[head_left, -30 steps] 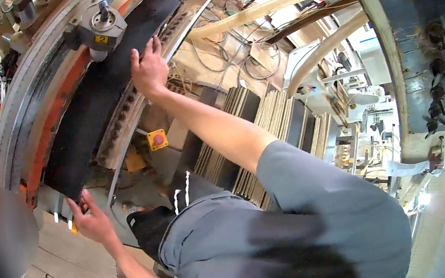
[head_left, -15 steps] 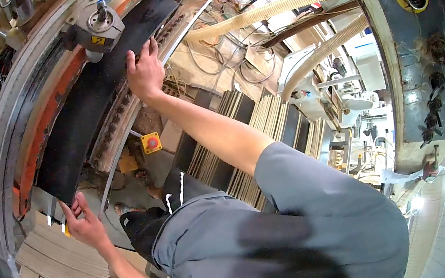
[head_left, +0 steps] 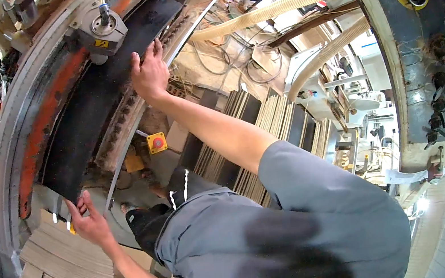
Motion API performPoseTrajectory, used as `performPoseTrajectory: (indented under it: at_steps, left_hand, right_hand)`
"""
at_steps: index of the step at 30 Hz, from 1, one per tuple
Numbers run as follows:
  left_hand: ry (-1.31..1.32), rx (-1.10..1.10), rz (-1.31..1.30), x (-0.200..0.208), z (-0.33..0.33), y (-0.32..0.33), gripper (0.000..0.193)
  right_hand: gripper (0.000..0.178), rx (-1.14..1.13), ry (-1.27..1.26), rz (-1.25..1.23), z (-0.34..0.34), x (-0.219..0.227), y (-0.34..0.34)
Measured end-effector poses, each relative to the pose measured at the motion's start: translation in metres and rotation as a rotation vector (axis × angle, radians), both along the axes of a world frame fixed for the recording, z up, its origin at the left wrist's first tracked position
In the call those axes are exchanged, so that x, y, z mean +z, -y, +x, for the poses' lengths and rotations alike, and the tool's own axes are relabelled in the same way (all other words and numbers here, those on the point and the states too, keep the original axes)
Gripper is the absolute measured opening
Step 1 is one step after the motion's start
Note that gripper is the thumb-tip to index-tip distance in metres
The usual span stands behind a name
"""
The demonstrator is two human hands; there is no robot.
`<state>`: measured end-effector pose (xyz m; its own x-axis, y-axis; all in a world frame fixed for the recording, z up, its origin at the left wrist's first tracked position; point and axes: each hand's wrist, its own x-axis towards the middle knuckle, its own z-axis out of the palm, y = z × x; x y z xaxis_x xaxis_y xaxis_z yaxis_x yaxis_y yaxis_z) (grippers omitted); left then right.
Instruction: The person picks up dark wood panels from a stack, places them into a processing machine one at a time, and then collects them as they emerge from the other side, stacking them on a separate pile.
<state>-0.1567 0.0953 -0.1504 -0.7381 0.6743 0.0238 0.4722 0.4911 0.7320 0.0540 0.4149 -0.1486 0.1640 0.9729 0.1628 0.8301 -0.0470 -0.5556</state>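
Observation:
A long black panel (head_left: 80, 128) lies on the bed of a machine, running from lower left to upper right. My left hand (head_left: 92, 220) touches its near end, fingers stretched and apart at the corner. Farther along, my right hand (head_left: 150, 76) rests on the panel's right edge with its fingers spread. Both hands look open, though the undersides of the fingers are hidden. Above the panel's left edge hangs a grey metal machine head (head_left: 105, 33) with a yellow label.
An orange beam (head_left: 52, 118) runs left of the panel. A red stop button on a yellow box (head_left: 157, 143) sits right of the bed. Stacked boards (head_left: 235, 148) stand beyond my right forearm; more stacked boards (head_left: 61, 272) lie lower left. A ribbed hose (head_left: 272, 9) crosses behind.
The whole view has shifted slightly, with the scene a little to the right. Both hands keep their places on the panel.

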Motion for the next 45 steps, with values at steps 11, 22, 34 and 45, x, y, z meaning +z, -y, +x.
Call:
performPoseTrajectory:
  at_steps: [11,22,34,45]
  left_hand:
    - [0.036,-0.014,0.024,-0.002,0.001,0.003,0.080]
    - [-0.037,-0.097,0.146,0.003,0.006,0.003,0.085]
    - [0.119,-0.300,0.137,0.057,-0.028,0.023,0.059]
    - [0.136,-0.556,0.024,0.057,-0.066,0.027,0.076]
  right_hand:
    - [0.070,0.007,0.019,0.000,0.002,0.000,0.000]
    - [0.079,0.094,-0.835,-0.152,-0.020,0.007,0.055]
    - [0.075,-0.270,-1.310,-0.593,-0.069,0.030,0.130]
    - [0.041,-0.343,-1.169,-0.341,-0.012,0.017,0.200]
